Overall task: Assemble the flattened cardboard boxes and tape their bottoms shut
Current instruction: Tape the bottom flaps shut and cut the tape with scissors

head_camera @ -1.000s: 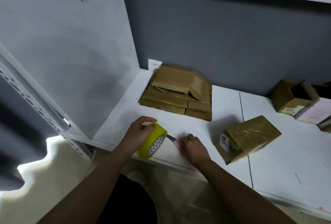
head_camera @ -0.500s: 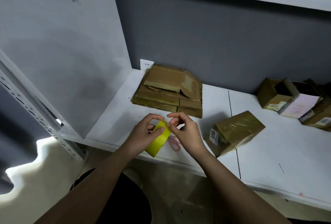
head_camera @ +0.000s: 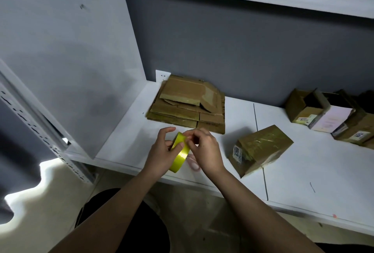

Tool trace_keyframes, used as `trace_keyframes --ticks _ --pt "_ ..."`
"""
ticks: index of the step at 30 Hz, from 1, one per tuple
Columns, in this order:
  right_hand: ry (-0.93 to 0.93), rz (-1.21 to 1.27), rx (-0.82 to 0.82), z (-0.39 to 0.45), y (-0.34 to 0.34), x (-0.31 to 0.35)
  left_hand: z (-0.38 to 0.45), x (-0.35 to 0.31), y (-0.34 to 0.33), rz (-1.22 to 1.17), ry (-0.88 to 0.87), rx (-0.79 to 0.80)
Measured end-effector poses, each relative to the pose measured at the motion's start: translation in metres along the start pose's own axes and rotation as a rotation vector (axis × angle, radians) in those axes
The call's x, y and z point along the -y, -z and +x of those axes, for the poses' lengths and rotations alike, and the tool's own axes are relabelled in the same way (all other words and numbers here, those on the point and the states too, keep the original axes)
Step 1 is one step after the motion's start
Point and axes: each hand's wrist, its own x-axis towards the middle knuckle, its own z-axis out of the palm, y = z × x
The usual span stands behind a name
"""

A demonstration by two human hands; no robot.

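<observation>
Tape roll [head_camera: 180,152] gripped by left hand [head_camera: 162,154], right fingers [head_camera: 193,135] picking its rim.

On the shelf [head_camera: 125,141], the flattened boxes [head_camera: 188,105] lie behind the tape roll [head_camera: 180,155], the taped box [head_camera: 259,149] to its right.

Tape roll [head_camera: 180,154] glossy yellow. Flattened boxes [head_camera: 187,105] brown. Taped box [head_camera: 261,148] brown, white label. Table [head_camera: 315,171] white. Scissors [head_camera: 193,162] pink.

The person's 2 forearms are bare to the frame's edge, with no sleeves showing. The left hand [head_camera: 162,152] and right hand [head_camera: 206,149] wear nothing. Dark, black-looking clothing covers the lap below.
</observation>
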Motion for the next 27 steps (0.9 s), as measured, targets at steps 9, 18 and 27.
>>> trace_keyframes --ticks 9,18,27 --pt "-0.037 0.006 -0.035 0.008 -0.016 0.002 0.001 -0.002 0.002 -0.016 -0.018 -0.014" --pt "-0.233 0.335 0.023 0.021 -0.022 -0.014 0.013 0.018 0.022 -0.041 0.025 -0.016" --pt "-0.336 0.217 0.158 0.016 -0.041 -0.035 0.024 0.049 0.026 1.011 -0.079 -0.131"
